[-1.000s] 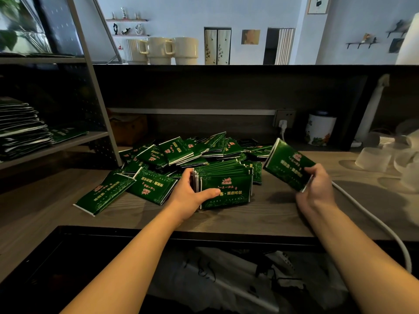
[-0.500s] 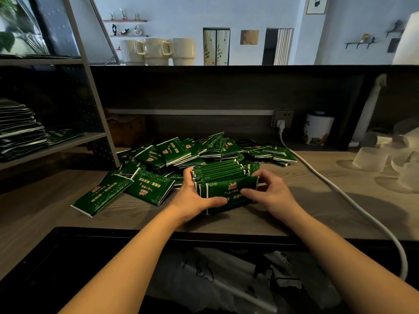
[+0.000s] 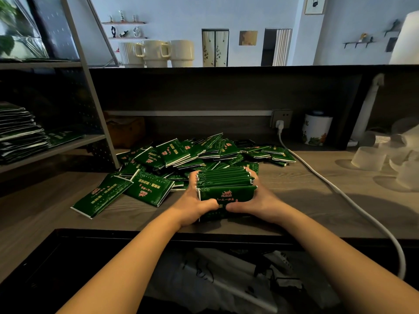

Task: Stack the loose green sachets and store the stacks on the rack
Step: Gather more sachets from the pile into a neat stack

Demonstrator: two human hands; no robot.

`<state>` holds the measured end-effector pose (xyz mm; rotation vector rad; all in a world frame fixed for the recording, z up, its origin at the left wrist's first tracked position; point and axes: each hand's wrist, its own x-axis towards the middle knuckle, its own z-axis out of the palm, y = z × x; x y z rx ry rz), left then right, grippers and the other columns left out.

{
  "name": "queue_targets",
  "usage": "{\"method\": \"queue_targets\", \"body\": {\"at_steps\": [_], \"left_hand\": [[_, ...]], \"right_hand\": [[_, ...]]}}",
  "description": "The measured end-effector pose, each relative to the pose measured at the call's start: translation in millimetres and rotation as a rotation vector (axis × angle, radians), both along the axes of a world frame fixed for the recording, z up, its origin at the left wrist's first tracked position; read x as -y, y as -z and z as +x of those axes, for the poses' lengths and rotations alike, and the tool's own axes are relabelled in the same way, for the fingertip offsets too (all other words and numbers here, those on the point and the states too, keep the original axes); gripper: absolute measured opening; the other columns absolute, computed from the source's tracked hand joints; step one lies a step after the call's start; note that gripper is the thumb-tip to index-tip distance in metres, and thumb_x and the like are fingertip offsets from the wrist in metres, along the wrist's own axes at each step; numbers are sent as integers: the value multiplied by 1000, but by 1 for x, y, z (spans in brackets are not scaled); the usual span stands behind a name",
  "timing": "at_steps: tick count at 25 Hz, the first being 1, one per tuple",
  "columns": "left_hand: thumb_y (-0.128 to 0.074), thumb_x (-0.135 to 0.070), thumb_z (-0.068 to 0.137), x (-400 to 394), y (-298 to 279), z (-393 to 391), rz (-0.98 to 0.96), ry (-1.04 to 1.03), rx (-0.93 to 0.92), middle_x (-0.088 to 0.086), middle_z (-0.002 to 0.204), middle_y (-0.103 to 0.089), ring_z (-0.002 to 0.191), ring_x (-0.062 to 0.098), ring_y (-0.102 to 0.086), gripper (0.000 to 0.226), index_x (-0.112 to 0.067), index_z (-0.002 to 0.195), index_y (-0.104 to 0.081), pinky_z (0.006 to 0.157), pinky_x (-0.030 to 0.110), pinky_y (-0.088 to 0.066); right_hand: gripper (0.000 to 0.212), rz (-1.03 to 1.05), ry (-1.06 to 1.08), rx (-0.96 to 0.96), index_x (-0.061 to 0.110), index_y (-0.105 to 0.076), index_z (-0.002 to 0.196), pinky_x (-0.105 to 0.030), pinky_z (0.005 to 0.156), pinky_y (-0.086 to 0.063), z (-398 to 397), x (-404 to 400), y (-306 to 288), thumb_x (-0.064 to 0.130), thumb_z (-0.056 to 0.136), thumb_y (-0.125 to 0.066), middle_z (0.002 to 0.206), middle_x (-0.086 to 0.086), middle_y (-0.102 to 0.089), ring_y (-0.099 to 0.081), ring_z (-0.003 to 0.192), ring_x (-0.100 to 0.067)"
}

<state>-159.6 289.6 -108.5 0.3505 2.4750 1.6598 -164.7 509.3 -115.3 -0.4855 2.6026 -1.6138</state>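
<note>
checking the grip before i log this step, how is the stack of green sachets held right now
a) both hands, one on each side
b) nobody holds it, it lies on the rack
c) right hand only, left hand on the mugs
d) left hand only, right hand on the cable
a: the left hand and the right hand clasp the stack of green sachets from opposite sides, thumbs across its front, above the wooden counter.

Rack stacks cut off at left edge.

Pale blue wall, dark wooden counter, cream mugs, possibly curtained doorway
</note>
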Motion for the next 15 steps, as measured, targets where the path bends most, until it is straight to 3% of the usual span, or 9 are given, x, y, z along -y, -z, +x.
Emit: {"method": "queue_targets", "body": {"at_steps": [2,5,7,10,12,15], "left_hand": [[-78,-21,76,2,2,-3,6,-56,-3,0,132,-56,122,26,-55,95,-28,149,-18,105,39,-44],[-85,-15,71,7,2,-7,114,-209,-40,-5,107,-62,107,26,-61,71,-25,122,-37,97,44,-50],[-85,-16,75,8,1,-5,122,-272,-69,-16,99,-49,102,18,-50,70,-31,119,-33,90,37,-43],[-87,-19,73,9,2,-5,97,-273,-90,-17,100,-47,108,23,-50,72,-34,119,-33,92,39,-44],[-87,-20,72,10,2,-6,104,-276,-86,-14,100,-49,112,28,-52,71,-33,118,-35,94,43,-44],[-85,-18,76,10,0,-5,130,-290,-81,-14,104,-43,109,20,-43,76,-27,132,-35,90,36,-36]], "right_hand": [[113,-17,2,2,29,-25,151,-28,108,-43,-1,-1,0,40,62,-92,127,21,-61,-58,118,2],[89,-129,126,7,29,-28,152,-36,110,-39,-4,-7,-1,62,80,-68,140,9,-50,-50,128,-12],[63,-236,306,-25,24,-43,143,-39,111,-38,-11,-12,-1,61,93,-49,135,5,-54,-50,128,-16],[37,-93,413,-105,15,-57,129,-32,99,-43,-25,-21,-5,38,100,-53,120,2,-61,-56,122,-21],[46,170,359,-126,13,-54,136,-35,103,-44,-38,-24,-4,33,96,-63,132,-3,-58,-52,128,-23],[73,404,246,-33,15,-39,150,-40,112,-39,-54,-28,-2,40,89,-71,150,-5,-44,-45,136,-23]]}}
